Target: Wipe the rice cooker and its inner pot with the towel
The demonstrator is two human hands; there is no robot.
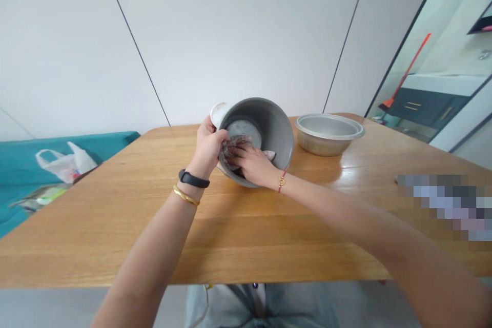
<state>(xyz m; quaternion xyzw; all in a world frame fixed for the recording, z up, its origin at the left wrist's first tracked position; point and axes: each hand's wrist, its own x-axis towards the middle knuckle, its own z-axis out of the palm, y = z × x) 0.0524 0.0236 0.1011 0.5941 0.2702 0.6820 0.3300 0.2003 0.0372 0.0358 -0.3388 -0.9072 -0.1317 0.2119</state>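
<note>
- Plainly, the grey bucket (pixel 280 136) stands out: smooth, matte and round-walled, tipped so that its circular mouth faces the viewer, near the middle of the table's far edge. Whether its underside touches the wood cannot be told.
- The left hand (pixel 208 144) grasps the bucket's left rim, thumb hooked over the lip, beside a white rounded piece (pixel 218 114) on the outside.
- The right hand (pixel 254 163) reaches inside, its fingers bent over a thin, crumpled, patterned cloth (pixel 230 150) against the lower-left inner wall; whether they clench the fabric cannot be told.
- A black band (pixel 194 180) and a glossy gold bangle (pixel 186 196) circle the left wrist; a thin red cord (pixel 282 182) with a gold ring circles the right.
- The table (pixel 115 220) is varnished wood with long grain, its far corners rounded.
- Near the far right corner rests a wide, shallow metal basin (pixel 323 146) with a flared rim and dull sheen.
- Beyond the left edge, a wrinkled white plastic bag (pixel 67 165) sits on a teal sofa (pixel 17 156).
</note>
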